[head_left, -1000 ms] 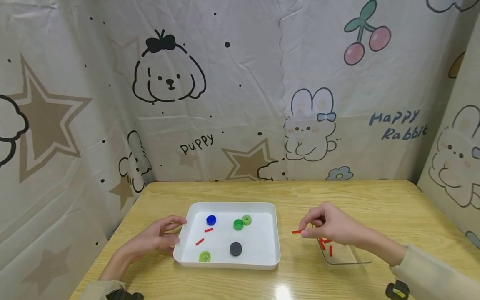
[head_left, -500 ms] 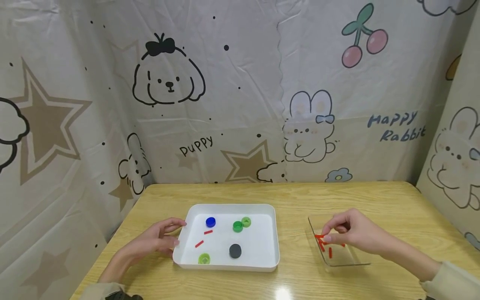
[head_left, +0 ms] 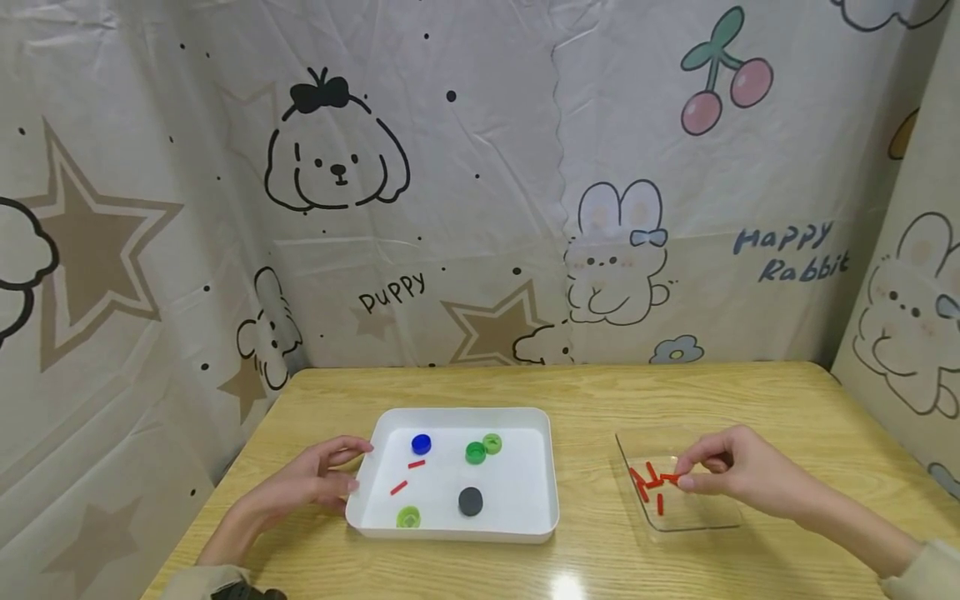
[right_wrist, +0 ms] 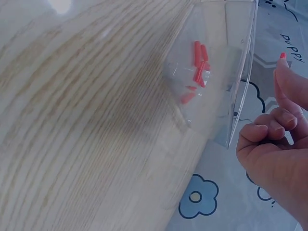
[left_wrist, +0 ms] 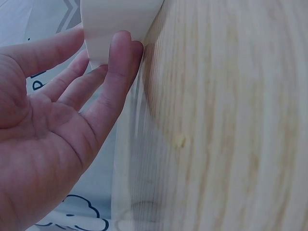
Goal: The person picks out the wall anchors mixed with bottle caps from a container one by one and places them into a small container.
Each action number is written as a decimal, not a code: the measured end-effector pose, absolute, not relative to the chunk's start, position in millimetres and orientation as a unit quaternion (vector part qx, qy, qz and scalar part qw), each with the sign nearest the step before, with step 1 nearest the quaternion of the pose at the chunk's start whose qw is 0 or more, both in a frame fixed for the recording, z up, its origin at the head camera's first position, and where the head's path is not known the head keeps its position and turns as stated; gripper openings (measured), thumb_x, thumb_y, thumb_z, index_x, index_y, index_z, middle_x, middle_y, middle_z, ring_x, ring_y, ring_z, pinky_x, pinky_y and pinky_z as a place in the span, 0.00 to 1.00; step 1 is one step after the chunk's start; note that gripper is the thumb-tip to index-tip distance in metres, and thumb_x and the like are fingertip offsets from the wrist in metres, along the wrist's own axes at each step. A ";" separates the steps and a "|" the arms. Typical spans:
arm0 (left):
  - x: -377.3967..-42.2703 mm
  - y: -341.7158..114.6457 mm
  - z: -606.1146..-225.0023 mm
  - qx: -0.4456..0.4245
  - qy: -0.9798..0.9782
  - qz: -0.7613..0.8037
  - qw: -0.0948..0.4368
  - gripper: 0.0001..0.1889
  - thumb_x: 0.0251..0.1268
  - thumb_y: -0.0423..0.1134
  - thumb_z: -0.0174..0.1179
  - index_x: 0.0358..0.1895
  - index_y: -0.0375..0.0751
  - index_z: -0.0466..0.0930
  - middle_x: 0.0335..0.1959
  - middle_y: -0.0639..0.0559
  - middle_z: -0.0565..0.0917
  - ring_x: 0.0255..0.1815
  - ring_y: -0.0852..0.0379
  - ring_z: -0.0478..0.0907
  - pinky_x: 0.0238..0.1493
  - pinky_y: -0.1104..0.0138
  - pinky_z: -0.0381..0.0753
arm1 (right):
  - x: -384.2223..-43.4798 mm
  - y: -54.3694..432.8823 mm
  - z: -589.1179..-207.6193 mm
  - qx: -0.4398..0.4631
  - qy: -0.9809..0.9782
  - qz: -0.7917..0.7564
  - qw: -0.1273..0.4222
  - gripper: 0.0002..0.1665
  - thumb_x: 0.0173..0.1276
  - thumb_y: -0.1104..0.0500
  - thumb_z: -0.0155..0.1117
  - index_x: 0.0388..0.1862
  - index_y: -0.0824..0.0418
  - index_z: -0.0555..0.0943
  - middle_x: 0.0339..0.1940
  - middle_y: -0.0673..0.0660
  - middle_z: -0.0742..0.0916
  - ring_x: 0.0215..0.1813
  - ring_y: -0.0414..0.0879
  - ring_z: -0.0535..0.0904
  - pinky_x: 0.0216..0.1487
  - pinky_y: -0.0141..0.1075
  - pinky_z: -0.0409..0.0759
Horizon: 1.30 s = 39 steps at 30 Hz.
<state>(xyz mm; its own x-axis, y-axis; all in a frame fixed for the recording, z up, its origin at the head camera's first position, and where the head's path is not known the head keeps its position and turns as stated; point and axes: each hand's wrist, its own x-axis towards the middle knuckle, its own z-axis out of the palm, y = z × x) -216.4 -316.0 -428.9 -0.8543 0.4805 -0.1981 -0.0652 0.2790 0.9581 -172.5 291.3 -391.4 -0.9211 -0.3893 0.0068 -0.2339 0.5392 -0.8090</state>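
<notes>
My right hand (head_left: 738, 473) pinches a short red stick (head_left: 667, 477) between thumb and forefinger, over the clear plastic box (head_left: 701, 528). Only its red tip (right_wrist: 283, 56) shows at the fingertips in the right wrist view. Several more red sticks (head_left: 660, 504) lie loose in that box. My left hand (head_left: 306, 481) touches the left side of a white tray (head_left: 517, 492), fingers fairly straight; in the left wrist view they rest against the tray's wall (left_wrist: 101, 29). Two red sticks (head_left: 399, 487) lie inside the tray.
Also in the tray are a blue cap (head_left: 422, 444), a dark grey cap (head_left: 471, 502) and several green caps (head_left: 476, 452). Tray and box stand apart on a wooden table (head_left: 585, 392). Behind it hangs a printed curtain (head_left: 480, 208).
My right hand has moved right with the red stick, from between tray and box to over the box. The left hand stays at the tray.
</notes>
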 end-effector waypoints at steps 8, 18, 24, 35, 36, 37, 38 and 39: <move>-216.6 -316.8 -428.4 0.135 0.764 0.587 0.231 0.32 0.73 0.32 0.64 0.75 0.29 0.62 0.82 0.25 0.53 0.61 0.42 0.79 0.50 0.49 0.87 | -171.8 297.2 -393.8 -0.179 0.887 -0.421 0.070 0.06 0.67 0.61 0.78 0.40 0.60 0.90 0.22 0.47 0.68 0.26 0.38 0.62 0.26 0.36 0.60; -216.5 -317.3 -431.2 0.137 0.763 0.588 0.231 0.32 0.74 0.32 0.64 0.75 0.29 0.62 0.81 0.25 0.54 0.61 0.42 0.79 0.49 0.49 0.87 | -174.3 297.7 -398.0 -0.192 0.888 -0.413 0.062 0.07 0.64 0.61 0.80 0.38 0.62 0.91 0.22 0.46 0.68 0.25 0.37 0.60 0.25 0.36 0.59; -215.8 -316.3 -431.9 0.134 0.762 0.589 0.234 0.32 0.74 0.32 0.64 0.75 0.28 0.62 0.81 0.25 0.54 0.59 0.42 0.80 0.49 0.48 0.87 | -174.9 295.9 -400.9 -0.193 0.898 -0.391 0.052 0.05 0.63 0.61 0.81 0.37 0.59 0.91 0.23 0.47 0.68 0.25 0.37 0.60 0.26 0.36 0.59; -215.7 -315.5 -428.7 0.131 0.765 0.586 0.232 0.31 0.73 0.32 0.64 0.74 0.30 0.63 0.82 0.26 0.54 0.57 0.42 0.81 0.49 0.49 0.87 | -178.0 294.7 -403.0 -0.196 0.906 -0.374 0.028 0.07 0.61 0.61 0.81 0.38 0.59 0.92 0.23 0.46 0.69 0.26 0.37 0.61 0.27 0.34 0.60; -215.7 -315.4 -428.2 0.131 0.766 0.586 0.232 0.31 0.73 0.32 0.64 0.74 0.30 0.64 0.82 0.26 0.54 0.57 0.42 0.81 0.49 0.49 0.87 | -178.0 295.0 -403.1 -0.197 0.906 -0.373 0.026 0.07 0.62 0.62 0.81 0.39 0.60 0.92 0.23 0.47 0.68 0.26 0.38 0.61 0.27 0.34 0.59; -215.5 -315.4 -427.9 0.131 0.767 0.585 0.231 0.31 0.73 0.32 0.64 0.74 0.30 0.64 0.82 0.25 0.54 0.57 0.42 0.81 0.49 0.49 0.87 | -178.0 295.4 -403.2 -0.197 0.907 -0.370 0.024 0.08 0.62 0.62 0.81 0.40 0.61 0.92 0.23 0.47 0.68 0.27 0.38 0.61 0.27 0.35 0.59; -215.3 -315.2 -427.6 0.131 0.767 0.584 0.230 0.31 0.73 0.32 0.64 0.74 0.30 0.64 0.82 0.25 0.54 0.57 0.42 0.81 0.49 0.49 0.87 | -178.0 295.8 -403.4 -0.195 0.908 -0.369 0.023 0.09 0.62 0.62 0.81 0.40 0.62 0.92 0.23 0.47 0.68 0.27 0.38 0.61 0.27 0.35 0.59; -215.1 -315.1 -427.4 0.130 0.768 0.584 0.230 0.31 0.73 0.33 0.64 0.74 0.30 0.64 0.82 0.25 0.54 0.58 0.43 0.81 0.49 0.49 0.87 | -178.1 296.0 -403.2 -0.190 0.910 -0.368 0.022 0.09 0.62 0.62 0.81 0.41 0.62 0.92 0.23 0.47 0.67 0.27 0.38 0.61 0.27 0.34 0.59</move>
